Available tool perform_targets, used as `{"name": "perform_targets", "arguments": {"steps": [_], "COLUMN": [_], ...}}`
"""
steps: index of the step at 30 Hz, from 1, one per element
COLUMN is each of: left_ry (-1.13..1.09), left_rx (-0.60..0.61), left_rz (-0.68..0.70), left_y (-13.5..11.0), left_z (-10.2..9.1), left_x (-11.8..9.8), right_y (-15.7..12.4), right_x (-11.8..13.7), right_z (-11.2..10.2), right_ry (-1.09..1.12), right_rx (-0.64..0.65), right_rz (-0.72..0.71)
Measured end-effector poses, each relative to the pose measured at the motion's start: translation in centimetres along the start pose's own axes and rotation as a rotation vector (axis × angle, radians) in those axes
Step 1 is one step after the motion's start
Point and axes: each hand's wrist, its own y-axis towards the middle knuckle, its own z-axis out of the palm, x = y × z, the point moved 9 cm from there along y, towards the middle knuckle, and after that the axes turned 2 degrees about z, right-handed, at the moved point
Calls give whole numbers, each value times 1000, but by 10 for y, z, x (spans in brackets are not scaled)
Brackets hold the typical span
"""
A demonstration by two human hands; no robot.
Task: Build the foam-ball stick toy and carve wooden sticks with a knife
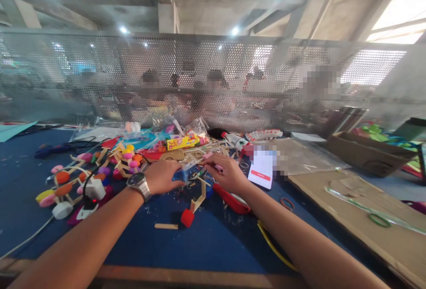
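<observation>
My left hand (163,176), with a watch (138,185) on its wrist, reaches over the middle of the blue table, its thumb and fingers apart beside a piece of clear plastic (189,165). Across from it, the fingers of my right hand (226,171) are bent and drawn together at the plastic's other end; what they pinch is too blurred to make out. Just below both hands stands a small frame of wooden sticks (200,198) with a red bottle cap (187,218) at its lower end. A red pouch-like object (233,200) lies under my right wrist.
Stick frames with coloured caps (63,187) crowd the left, around a white charger (95,190). A lit phone (262,169), a bottle (237,142) and cardboard (333,200) lie rightward. One loose stick (166,226) is in front. A perforated metal screen (199,76) stands behind.
</observation>
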Motion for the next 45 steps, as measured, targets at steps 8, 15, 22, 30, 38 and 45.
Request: {"name": "perform_targets", "arguments": {"steps": [8,15,22,30,38,45], "left_ry": [-83,-125,-113,-58,-28,-21], "left_rx": [-235,-316,-350,-347,-328,-384], "left_rz": [12,86,119,140,214,196], "left_y": [2,1,-2,-2,-4,-2], "left_z": [-5,-5,-7,-6,-7,-11], "left_x": [-11,-20,-24,-30,-35,-32], "right_y": [0,-1,-2,-3,-3,-2], "right_x": [5,10,9,9,8,7], "right_z": [2,2,2,1,5,6], "right_ry": [46,79,84,134,176,155], "right_rx": [10,-3,-45,-58,-31,-42], "right_rz": [-32,-10,30,34,25,30]}}
